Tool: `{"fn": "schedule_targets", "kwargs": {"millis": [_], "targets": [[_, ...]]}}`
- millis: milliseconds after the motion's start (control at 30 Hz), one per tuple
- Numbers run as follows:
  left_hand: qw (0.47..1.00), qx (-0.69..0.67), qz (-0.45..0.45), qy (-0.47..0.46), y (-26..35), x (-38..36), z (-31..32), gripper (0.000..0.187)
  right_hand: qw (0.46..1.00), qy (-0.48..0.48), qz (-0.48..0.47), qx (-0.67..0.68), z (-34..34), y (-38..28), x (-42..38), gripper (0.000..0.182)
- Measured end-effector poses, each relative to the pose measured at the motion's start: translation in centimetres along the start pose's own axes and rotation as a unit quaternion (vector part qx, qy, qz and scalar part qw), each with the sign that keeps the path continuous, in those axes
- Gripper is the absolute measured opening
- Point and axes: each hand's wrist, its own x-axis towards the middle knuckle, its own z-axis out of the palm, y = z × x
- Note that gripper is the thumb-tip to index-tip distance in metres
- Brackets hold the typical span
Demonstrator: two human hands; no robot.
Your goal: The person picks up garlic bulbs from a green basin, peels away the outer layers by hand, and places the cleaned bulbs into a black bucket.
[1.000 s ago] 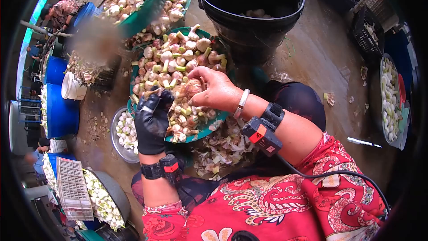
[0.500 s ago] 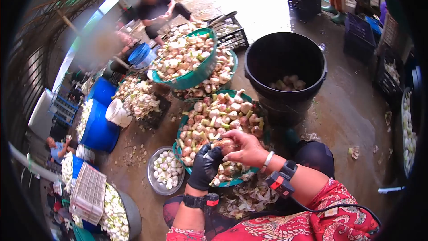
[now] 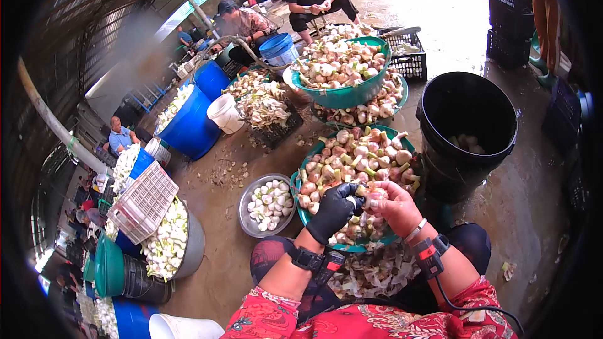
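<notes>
A garlic bulb (image 3: 375, 196) with loosened skin is held between my two hands. My left hand (image 3: 334, 212), in a black glove, is closed at its stem side. My bare right hand (image 3: 401, 212) pinches the bulb from the other side with thumb and fingers. Both hands are above a green basin (image 3: 298, 196) heaped with unpeeled garlic (image 3: 361, 154). Peeled white bulbs lie in a metal bowl (image 3: 244, 221) to the left. Below the hands, papery skins (image 3: 377, 271) are piled between my knees.
At the right stands a tall black bucket (image 3: 433, 141) with some bulbs inside. Another heaped green basin (image 3: 342, 97) is stacked ahead. Blue barrels (image 3: 195, 129), a white bucket (image 3: 224, 113) and a pale crate (image 3: 143, 204) line the left. Co-workers sit farther back.
My view has swung left, so the scene sits farther right. My hands still hold a bulb, and the right fingers now pinch it with loosened skin showing.
</notes>
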Motion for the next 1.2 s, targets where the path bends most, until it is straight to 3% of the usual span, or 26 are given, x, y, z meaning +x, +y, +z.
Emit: {"fn": "schedule_targets", "kwargs": {"millis": [67, 167, 267, 333, 500, 567, 667, 700, 733, 767, 800, 833, 867, 900, 967, 1033, 1100, 1133, 1200], "targets": [[0.992, 0.108, 0.059, -0.01, -0.3, 0.2, -0.2, 0.025, 0.999, -0.004, 0.017, 0.042, 0.2, 0.3, -0.1, 0.043], [0.999, 0.018, 0.014, -0.037, 0.1, -0.3, 0.0, 0.027, 0.996, 0.032, 0.04, 0.072, 0.7, -0.3, 0.1, 0.039], [0.996, -0.075, -0.017, -0.035, 0.3, -0.6, 0.8, 0.031, 0.999, 0.031, 0.01, -0.033, 1.0, -1.6, 0.1, 0.04], [0.996, -0.073, -0.004, -0.052, 0.8, -0.8, 1.2, 0.032, 0.991, 0.03, -0.033, -0.123, 0.3, -1.5, 0.2, 0.041], [0.996, -0.066, 0.01, -0.057, 0.5, -0.3, 1.6, 0.029, 0.983, 0.039, -0.035, -0.176, 1.4, -2.9, -0.8, 0.043], [0.997, -0.063, -0.003, -0.048, 0.4, -0.1, 1.5, 0.024, 0.965, 0.014, -0.083, -0.25, 0.7, -2.5, -0.5, 0.044], [0.998, 0.039, 0.033, -0.044, -0.2, 0.4, 1.5, 0.014, 0.98, 0.033, -0.054, -0.19, -1.6, 0.0, 0.5, 0.03], [0.977, 0.183, 0.094, -0.062, -0.1, 0.6, 1.0, 0.015, 0.985, 0.035, -0.037, -0.167, -3.2, 1.1, 1.3, 0.024], [0.967, 0.225, 0.099, -0.062, -0.8, 1.0, 0.6, 0.016, 0.995, 0.017, 0.035, -0.096, -4.2, 1.5, 1.8, 0.02], [0.956, 0.266, 0.103, -0.064, -1.1, 1.4, 0.5, 0.018, 0.995, 0.021, 0.034, -0.096, -4.2, 1.2, 1.8, 0.02], [0.956, 0.263, 0.105, -0.071, -1.3, 1.7, 0.3, 0.018, 0.988, 0.003, 0.148, 0.048, -4.0, 0.5, 1.9, 0.022], [0.949, 0.282, 0.121, -0.071, -1.4, 1.8, 0.1, 0.019, 0.948, -0.016, 0.256, 0.191, -3.8, 0.1, 2.0, 0.025], [0.941, 0.301, 0.138, -0.069, -1.3, 2.1, 0.0, 0.019, 0.939, 0.048, 0.267, 0.211, -3.3, 0.4, 2.2, 0.027], [0.95, 0.273, 0.146, -0.041, -1.9, 2.4, -0.4, 0.02, 0.949, 0.058, 0.247, 0.188, -2.0, -0.5, 1.9, 0.028], [0.997, 0.063, 0.022, -0.047, -1.5, 2.3, -0.8, 0.022, 0.977, 0.036, 0.143, 0.156, -1.7, -0.4, 1.9, 0.031], [0.996, 0.072, 0.039, -0.047, -3.4, 2.7, -1.8, 0.024, 0.995, 0.066, 0.078, 0.008, -0.1, -0.6, 1.6, 0.052], [0.993, 0.092, 0.061, -0.044, -3.7, 2.7, -2.3, 0.026, 0.957, 0.062, -0.066, -0.274, 0.9, 0.9, 1.9, 0.061], [0.995, 0.068, 0.049, -0.055, -3.8, 2.8, -2.5, 0.024, 0.957, 0.094, -0.057, -0.267, 0.9, 1.7, 2.1, 0.065], [0.996, 0.063, 0.039, -0.052, -3.5, 2.8, -3.0, 0.023, 0.978, 0.116, -0.047, -0.166, 1.4, 2.5, 2.4, 0.052]]}}
